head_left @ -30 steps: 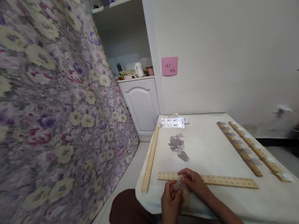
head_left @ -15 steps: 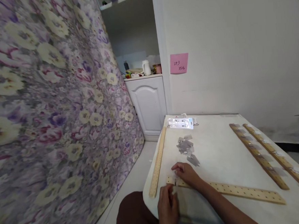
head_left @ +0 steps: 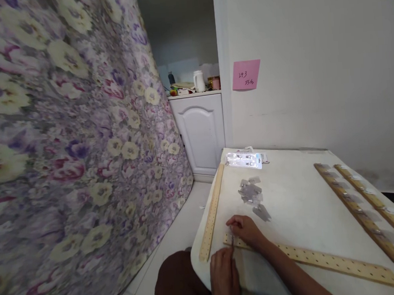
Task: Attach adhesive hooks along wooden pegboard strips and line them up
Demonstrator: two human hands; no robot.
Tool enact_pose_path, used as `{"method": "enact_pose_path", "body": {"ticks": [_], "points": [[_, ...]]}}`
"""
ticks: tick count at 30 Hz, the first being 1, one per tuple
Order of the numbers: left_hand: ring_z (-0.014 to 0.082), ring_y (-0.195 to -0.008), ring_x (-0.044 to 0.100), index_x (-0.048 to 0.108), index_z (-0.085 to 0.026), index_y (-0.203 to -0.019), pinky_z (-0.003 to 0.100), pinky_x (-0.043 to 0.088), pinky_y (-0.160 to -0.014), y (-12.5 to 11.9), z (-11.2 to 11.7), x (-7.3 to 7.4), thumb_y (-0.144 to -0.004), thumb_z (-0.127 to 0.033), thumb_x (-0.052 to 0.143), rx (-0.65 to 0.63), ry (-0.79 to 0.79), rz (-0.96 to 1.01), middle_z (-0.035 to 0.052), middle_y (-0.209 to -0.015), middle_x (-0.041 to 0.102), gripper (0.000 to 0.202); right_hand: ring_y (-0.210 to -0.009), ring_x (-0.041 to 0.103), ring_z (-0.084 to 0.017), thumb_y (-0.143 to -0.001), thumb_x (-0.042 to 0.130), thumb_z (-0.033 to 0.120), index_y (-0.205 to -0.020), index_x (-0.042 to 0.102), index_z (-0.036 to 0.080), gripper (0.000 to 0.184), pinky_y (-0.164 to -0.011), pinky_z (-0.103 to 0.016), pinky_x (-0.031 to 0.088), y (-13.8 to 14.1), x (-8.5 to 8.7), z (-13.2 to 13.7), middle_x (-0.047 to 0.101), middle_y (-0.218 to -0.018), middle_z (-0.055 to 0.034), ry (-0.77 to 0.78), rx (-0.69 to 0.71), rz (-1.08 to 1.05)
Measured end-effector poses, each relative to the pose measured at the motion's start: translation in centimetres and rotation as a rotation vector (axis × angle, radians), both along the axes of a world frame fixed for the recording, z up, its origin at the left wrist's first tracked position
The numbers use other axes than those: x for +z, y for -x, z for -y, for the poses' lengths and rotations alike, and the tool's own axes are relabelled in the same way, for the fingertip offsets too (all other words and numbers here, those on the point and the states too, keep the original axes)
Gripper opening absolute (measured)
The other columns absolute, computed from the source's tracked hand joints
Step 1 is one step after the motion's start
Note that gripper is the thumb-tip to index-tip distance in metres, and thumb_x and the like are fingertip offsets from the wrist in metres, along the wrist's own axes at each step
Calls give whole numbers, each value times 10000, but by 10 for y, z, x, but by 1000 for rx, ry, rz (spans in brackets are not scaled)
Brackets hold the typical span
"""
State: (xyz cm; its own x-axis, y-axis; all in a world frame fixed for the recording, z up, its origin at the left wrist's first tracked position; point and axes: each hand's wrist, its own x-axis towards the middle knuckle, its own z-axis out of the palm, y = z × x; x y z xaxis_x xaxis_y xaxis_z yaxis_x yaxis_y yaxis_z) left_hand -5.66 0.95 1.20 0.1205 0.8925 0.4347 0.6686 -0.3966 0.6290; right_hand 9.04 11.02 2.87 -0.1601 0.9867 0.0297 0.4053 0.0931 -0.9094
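Observation:
My right hand (head_left: 245, 231) is closed in a pinch over the left end of a wooden strip with a row of holes (head_left: 340, 263). A small pale, see-through piece (head_left: 231, 229) shows at its fingertips. Just below, my left hand (head_left: 223, 271) is closed at the strip's near edge, back of the hand up. A thin dark bit shows by its fingertips, too small to name. Beyond my hands lies a loose pile of grey, see-through flat pieces (head_left: 251, 192), with one dark grey piece (head_left: 261, 212) at its near side.
A second holed wooden strip (head_left: 211, 218) lies along the table's left edge. Two strips bearing clear tabs, the inner one (head_left: 360, 212) and the outer one (head_left: 372, 198), lie at the right. A clear plastic package (head_left: 243, 160) sits at the back of the white table (head_left: 298, 194).
The view has shifted, so the table sits slightly further right. My left hand has turned more back-up, its fingers lower against the strip. My right hand keeps its pinch at the strip's end.

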Motion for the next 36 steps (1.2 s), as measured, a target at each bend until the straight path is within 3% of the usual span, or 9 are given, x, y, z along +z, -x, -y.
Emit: {"method": "enact_pose_path", "body": {"ticks": [7,13,36], "points": [[224,-1007,568,530,-157,-1228,390,470,-889,6,-4,-16,-872,-153,411,28,-78,-113,123,-1098,618,375,-613,570,-155,-718,511,227,-884,707,168,264,-597,-247,398,1,0,-2,670,-667,-16,-5,4,45],[243,-1089,523,449,-171,-1333,408,426,-928,7,-3,-22,-781,-53,390,14,2,-231,130,-1197,574,568,-628,586,-159,-710,500,215,-891,709,169,280,-601,-248,407,2,1,-2,685,-692,-21,23,-3,35],[246,-1075,490,482,-196,-1304,415,377,-916,-5,-3,-30,-729,3,351,143,-21,-266,108,-1170,564,623,-737,609,-175,-739,528,243,-961,693,185,283,-708,-267,433,2,8,3,700,-817,-38,-62,27,189]]}}
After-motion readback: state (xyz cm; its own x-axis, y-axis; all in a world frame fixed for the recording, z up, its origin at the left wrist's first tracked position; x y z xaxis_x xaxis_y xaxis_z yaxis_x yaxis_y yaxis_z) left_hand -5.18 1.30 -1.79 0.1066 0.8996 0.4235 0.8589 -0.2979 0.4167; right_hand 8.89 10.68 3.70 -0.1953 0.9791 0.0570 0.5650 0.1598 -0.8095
